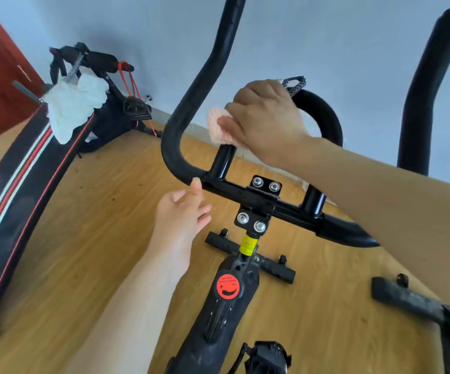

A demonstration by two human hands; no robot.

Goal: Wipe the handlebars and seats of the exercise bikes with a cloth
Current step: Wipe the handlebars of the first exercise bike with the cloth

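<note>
at frame centre, your right hand (264, 117) grips a pink cloth (220, 126) on the black handlebar (188, 109) loop, while your left hand (183, 211), fingers relaxed, touches the bar below.

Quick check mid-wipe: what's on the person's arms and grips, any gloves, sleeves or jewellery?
Nothing worn that shows. The left grip and right grip are bare, with no gloves, rings or wristbands visible. The left forearm and right forearm are uncovered to the frame edge, no sleeves in view.

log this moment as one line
phase: wiping handlebar | right hand: grips pink cloth against the bar | left hand: open, fingertip at the bar's bend
</note>
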